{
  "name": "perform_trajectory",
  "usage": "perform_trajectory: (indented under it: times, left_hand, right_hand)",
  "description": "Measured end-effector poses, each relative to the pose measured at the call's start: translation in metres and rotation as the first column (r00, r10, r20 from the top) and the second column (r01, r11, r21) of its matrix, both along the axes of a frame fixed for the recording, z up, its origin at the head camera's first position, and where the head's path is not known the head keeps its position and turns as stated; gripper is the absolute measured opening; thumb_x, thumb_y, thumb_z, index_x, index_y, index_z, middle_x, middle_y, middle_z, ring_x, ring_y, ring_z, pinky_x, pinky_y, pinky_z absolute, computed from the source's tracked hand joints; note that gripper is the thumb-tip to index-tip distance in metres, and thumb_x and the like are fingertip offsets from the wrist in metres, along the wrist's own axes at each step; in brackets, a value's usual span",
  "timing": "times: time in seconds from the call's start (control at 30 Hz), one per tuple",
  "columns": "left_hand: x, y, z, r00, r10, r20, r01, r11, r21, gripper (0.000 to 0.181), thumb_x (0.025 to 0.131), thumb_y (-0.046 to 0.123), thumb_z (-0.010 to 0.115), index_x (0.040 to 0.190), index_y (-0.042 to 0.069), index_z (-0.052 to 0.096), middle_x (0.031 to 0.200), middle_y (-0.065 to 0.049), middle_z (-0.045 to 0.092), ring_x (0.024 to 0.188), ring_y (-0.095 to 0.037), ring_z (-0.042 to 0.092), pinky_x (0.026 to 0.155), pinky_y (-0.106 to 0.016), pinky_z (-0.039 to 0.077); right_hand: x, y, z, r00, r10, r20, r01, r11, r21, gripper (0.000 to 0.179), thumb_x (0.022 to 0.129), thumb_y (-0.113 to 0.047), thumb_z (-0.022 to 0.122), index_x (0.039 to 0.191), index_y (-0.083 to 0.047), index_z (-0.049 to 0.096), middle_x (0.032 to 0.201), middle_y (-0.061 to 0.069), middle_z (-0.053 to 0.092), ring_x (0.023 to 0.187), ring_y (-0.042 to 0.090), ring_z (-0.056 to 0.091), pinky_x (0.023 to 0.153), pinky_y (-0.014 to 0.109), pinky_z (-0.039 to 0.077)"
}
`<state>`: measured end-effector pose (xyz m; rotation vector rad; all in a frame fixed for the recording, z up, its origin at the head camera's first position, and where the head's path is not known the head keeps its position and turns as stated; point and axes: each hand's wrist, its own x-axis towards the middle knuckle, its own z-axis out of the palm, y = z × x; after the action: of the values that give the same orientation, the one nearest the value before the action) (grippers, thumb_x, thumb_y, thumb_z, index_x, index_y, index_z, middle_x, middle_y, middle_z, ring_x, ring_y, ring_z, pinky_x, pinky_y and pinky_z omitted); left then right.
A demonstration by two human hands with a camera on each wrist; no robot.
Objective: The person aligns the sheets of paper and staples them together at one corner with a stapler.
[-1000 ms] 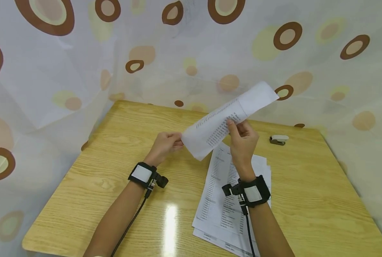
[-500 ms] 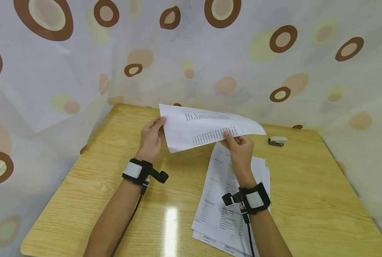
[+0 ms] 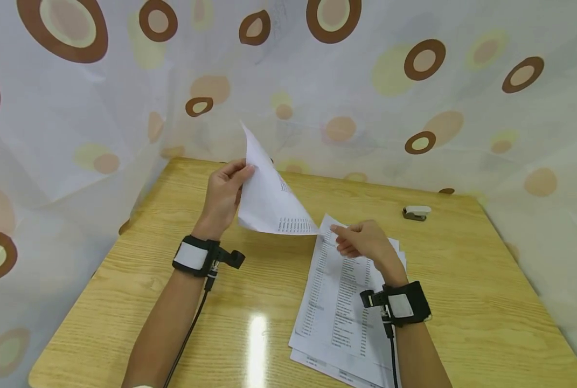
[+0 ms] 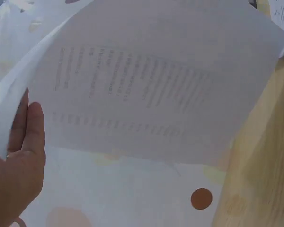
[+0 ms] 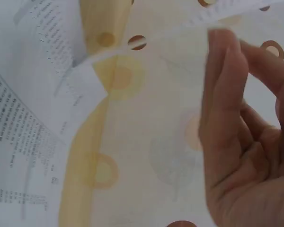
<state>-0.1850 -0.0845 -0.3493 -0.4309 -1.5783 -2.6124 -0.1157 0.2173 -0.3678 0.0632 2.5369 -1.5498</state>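
Note:
My left hand [image 3: 222, 196] pinches a printed sheet of paper [image 3: 271, 202] by its left edge, thumb in front, and holds it up above the table. The sheet hangs bent, its lower right corner near the top of a stack of printed sheets [image 3: 339, 307]. In the left wrist view the raised sheet [image 4: 132, 94] spreads wide, its print faint. Over the upper part of the stack is my right hand [image 3: 366, 242], fingers loosely bent and just right of the hanging corner. In the right wrist view this hand [image 5: 241, 123] shows nothing between thumb and fingers.
A small white and dark stapler [image 3: 416, 213] stands at the back right of the wooden table [image 3: 482, 302]. Behind the table hangs a patterned curtain [image 3: 312, 81]. Both wrists wear strapped cameras with cables running back along the arms.
The sheet swung level between both hands, then the right hand let go and moved down and right. The left hand took its left edge and moved slightly up; the sheet now droops from it.

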Motion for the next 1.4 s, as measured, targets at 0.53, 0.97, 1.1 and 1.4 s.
perform_trajectory:
  times: [0.53, 0.97, 1.1, 1.4]
  left_hand:
    - [0.046, -0.002, 0.053, 0.896, -0.301, -0.327, 0.161, 0.905, -0.393, 0.015, 0.091, 0.002, 0.066, 0.099, -0.010, 0.065, 0.088, -0.007, 0.070, 0.075, -0.019, 0.067, 0.065, -0.030, 0.053]
    - [0.050, -0.001, 0.059, 0.871, -0.376, -0.315, 0.218, 0.872, -0.438, 0.010, 0.092, -0.002, 0.063, 0.098, -0.011, 0.064, 0.087, -0.011, 0.071, 0.075, -0.021, 0.069, 0.063, -0.031, 0.054]
    - [0.045, 0.000, 0.057, 0.905, -0.328, -0.273, 0.181, 0.875, -0.450, 0.013, 0.093, -0.002, 0.065, 0.103, -0.010, 0.066, 0.090, -0.013, 0.073, 0.075, -0.023, 0.071, 0.061, -0.032, 0.055]
    - [0.032, 0.007, 0.039, 0.923, -0.334, -0.190, 0.223, 0.869, -0.442, 0.015, 0.092, 0.002, 0.070, 0.105, -0.005, 0.070, 0.093, -0.014, 0.074, 0.078, -0.028, 0.072, 0.068, -0.035, 0.056]
  right_hand:
    - [-0.005, -0.023, 0.084, 0.627, 0.115, -0.771, -0.167, 0.986, 0.011, 0.056, 0.094, 0.001, 0.065, 0.146, 0.002, 0.046, 0.150, 0.012, 0.046, 0.141, 0.021, 0.038, 0.114, 0.037, 0.028]
    - [0.006, -0.022, 0.082, 0.719, 0.080, -0.690, -0.144, 0.989, -0.035, 0.012, 0.091, 0.011, 0.064, 0.103, 0.011, 0.069, 0.090, -0.004, 0.067, 0.071, 0.013, 0.059, 0.064, 0.020, 0.047]
    - [0.008, -0.014, 0.083, 0.728, -0.005, -0.685, -0.065, 0.995, -0.077, 0.009, 0.093, 0.006, 0.065, 0.098, 0.011, 0.070, 0.083, -0.007, 0.068, 0.063, 0.012, 0.060, 0.056, 0.020, 0.048]
    - [0.014, 0.009, 0.073, 0.695, -0.307, -0.650, 0.243, 0.951, -0.191, 0.023, 0.096, -0.017, 0.069, 0.101, 0.005, 0.073, 0.077, -0.004, 0.068, 0.058, 0.012, 0.060, 0.050, 0.020, 0.048]
